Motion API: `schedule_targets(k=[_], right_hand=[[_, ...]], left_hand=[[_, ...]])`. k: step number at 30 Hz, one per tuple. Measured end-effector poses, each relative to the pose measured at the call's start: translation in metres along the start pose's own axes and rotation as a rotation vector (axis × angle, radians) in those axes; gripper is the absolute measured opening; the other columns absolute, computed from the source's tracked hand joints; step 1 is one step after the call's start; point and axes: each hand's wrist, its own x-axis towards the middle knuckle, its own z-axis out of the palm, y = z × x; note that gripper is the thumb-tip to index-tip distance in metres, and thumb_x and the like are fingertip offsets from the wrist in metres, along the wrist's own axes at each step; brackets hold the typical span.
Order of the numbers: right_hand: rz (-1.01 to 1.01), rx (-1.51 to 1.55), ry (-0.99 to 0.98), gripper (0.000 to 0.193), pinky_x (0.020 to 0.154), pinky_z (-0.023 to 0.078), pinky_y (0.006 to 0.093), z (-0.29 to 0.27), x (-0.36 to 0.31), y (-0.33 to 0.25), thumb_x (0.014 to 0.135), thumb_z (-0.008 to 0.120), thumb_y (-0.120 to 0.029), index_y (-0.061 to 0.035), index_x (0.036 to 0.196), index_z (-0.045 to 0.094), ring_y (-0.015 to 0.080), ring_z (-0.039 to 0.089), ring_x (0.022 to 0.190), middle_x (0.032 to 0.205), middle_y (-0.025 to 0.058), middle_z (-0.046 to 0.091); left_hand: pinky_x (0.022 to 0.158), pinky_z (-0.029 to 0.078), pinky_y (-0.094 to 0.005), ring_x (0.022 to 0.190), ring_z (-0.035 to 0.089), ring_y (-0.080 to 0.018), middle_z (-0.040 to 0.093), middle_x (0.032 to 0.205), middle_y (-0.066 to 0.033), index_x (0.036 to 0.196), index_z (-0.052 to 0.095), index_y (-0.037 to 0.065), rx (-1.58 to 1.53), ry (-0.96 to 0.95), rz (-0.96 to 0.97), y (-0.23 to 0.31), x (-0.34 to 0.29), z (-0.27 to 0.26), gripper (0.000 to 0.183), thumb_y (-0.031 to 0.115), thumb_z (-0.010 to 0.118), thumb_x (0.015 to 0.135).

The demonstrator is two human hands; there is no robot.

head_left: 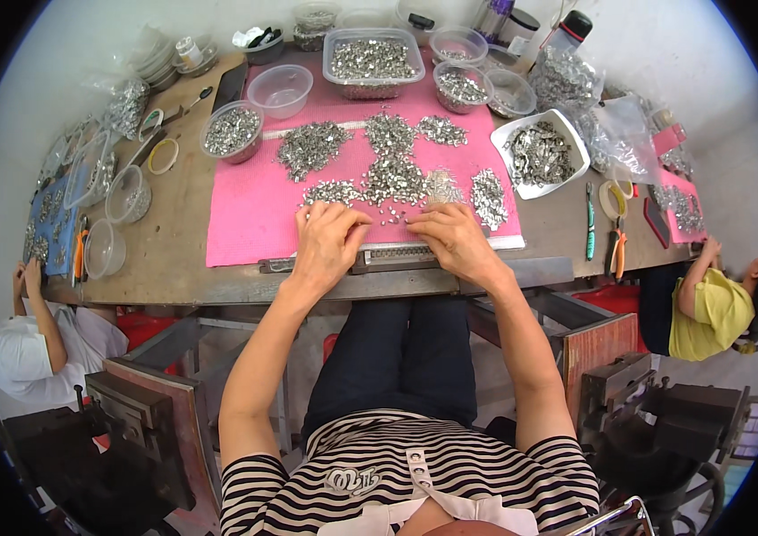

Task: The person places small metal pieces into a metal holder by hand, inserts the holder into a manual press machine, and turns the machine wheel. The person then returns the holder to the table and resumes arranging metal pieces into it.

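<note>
Over the front edge of a pink mat (254, 214), both my hands work close together. My left hand (330, 239) is closed, its thumb and fingertips pinched; whatever lies in them is too small to name. Facing it, my right hand (461, 239) is also closed in a pinch, and its tips hide what they hold. Several tiny silvery metal pieces (391, 215) lie loose between the fingertips. Just beyond sits a heap of the same small metal parts (394, 179). Below my hands, a narrow slotted metal bar (397, 255) runs along the bench edge.
Beyond the heaps stand a clear tub (374, 67) and an empty round bowl (281, 92). A white tray of parts (540, 154) is at right, near orange-handled pliers (616, 250). Co-workers sit at both sides, a white shirt (49, 353) left and a yellow shirt (709, 313) right.
</note>
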Motion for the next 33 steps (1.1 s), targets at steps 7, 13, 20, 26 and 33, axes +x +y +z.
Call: schedule_targets(k=[7, 13, 20, 26, 33], right_hand=[[0.155, 0.056, 0.219, 0.013, 0.082, 0.043, 0.0411, 0.014, 0.001, -0.001, 0.090, 0.069, -0.006, -0.0071, 0.101, 0.074, 0.0274, 0.059, 0.089, 0.090, 0.0071, 0.064], [0.174, 0.031, 0.221, 0.011, 0.081, 0.045, 0.0410, 0.019, 0.009, -0.005, 0.086, 0.074, -0.007, -0.0058, 0.098, 0.074, 0.0282, 0.060, 0.087, 0.085, 0.0081, 0.062], [0.220, -0.027, 0.209, 0.008, 0.083, 0.042, 0.0409, 0.026, 0.008, -0.006, 0.085, 0.076, -0.009, -0.0057, 0.091, 0.072, 0.0272, 0.060, 0.088, 0.086, 0.0080, 0.060], [0.129, -0.123, 0.253, 0.009, 0.081, 0.042, 0.0395, 0.023, 0.011, -0.010, 0.085, 0.075, -0.008, -0.0046, 0.090, 0.068, 0.0268, 0.059, 0.086, 0.089, 0.0072, 0.060], [0.119, 0.120, 0.210, 0.013, 0.079, 0.042, 0.0406, 0.019, -0.009, -0.037, 0.083, 0.075, -0.005, -0.0039, 0.092, 0.066, 0.0281, 0.059, 0.088, 0.090, 0.0085, 0.059]], left_hand=[[0.094, 0.033, -0.0461, 0.092, 0.056, -0.0238, 0.061, 0.086, -0.0017, 0.092, 0.073, 0.014, 0.058, 0.050, 0.092, 0.000, 0.016, 0.029, 0.007, 0.016, 0.075, 0.086], [0.095, 0.033, -0.0457, 0.090, 0.056, -0.0228, 0.058, 0.086, -0.0020, 0.091, 0.072, 0.014, 0.133, 0.032, 0.121, 0.003, 0.013, 0.026, 0.008, 0.018, 0.076, 0.086], [0.098, 0.033, -0.0467, 0.092, 0.057, -0.0232, 0.059, 0.086, -0.0031, 0.090, 0.071, 0.012, 0.111, 0.016, 0.083, 0.005, 0.011, 0.026, 0.008, 0.016, 0.076, 0.086], [0.100, 0.032, -0.0471, 0.092, 0.058, -0.0233, 0.061, 0.087, -0.0034, 0.090, 0.071, 0.012, 0.124, -0.037, 0.058, 0.013, 0.015, 0.016, 0.009, 0.017, 0.076, 0.085], [0.101, 0.033, -0.0480, 0.090, 0.057, -0.0227, 0.059, 0.086, -0.0019, 0.090, 0.069, 0.012, -0.091, -0.029, 0.050, 0.029, -0.012, 0.023, 0.012, 0.016, 0.077, 0.082]])
